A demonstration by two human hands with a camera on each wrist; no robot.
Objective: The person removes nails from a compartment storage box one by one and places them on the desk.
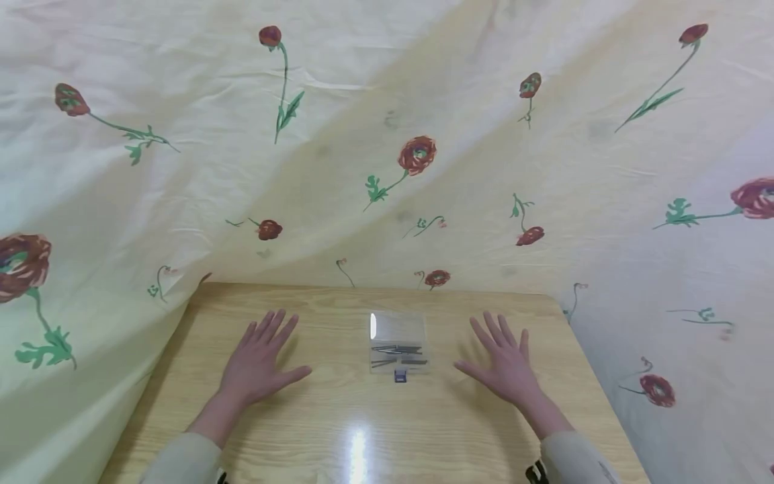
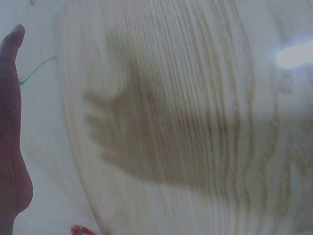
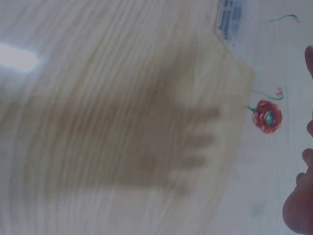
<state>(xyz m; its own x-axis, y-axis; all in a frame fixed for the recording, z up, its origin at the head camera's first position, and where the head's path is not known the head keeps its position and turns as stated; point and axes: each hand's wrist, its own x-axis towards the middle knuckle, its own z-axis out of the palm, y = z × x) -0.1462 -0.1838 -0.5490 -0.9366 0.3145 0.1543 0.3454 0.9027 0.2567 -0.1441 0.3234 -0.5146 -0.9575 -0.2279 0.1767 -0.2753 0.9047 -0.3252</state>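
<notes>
A clear plastic case (image 1: 398,328) lies on the wooden table between the two hands, with several thin dark metal pieces (image 1: 396,349) in its near half. A small dark blue label or latch (image 1: 400,376) marks its front edge. To the left, the left hand (image 1: 256,363) is spread above the tabletop, holding nothing. The right hand (image 1: 502,363) hovers on the other side, fingers apart and also holding nothing. Both hands are apart from the case. In the right wrist view part of the case (image 3: 230,19) shows at the top; the left wrist view has only a hand edge (image 2: 12,137).
The wooden table (image 1: 302,430) carries a bright light reflection near its front. A pale cloth (image 1: 338,168) with red flowers hangs behind the table and along both sides. Each hand casts a shadow on the wood.
</notes>
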